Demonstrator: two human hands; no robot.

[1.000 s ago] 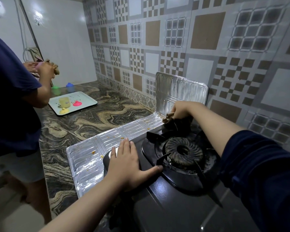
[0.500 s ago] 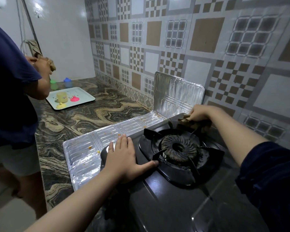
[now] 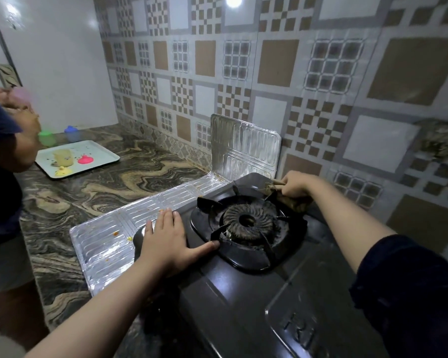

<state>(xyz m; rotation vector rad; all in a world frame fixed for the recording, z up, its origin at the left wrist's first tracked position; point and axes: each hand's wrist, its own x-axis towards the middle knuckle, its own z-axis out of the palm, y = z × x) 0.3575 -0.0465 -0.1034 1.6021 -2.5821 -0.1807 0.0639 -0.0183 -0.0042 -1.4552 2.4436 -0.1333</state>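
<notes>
My right hand (image 3: 295, 186) grasps a brown rag (image 3: 296, 204) at the far edge of the stove (image 3: 243, 306), beyond the burner (image 3: 248, 223); my left hand (image 3: 166, 241) presses flat near-left.

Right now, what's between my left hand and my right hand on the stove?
The ridged burner, ringed by its black pan support, lies between them in the head view.

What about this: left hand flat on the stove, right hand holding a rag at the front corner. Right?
No: the head view shows the right hand holding the rag at the stove's back corner. The left hand does lie flat.
</notes>
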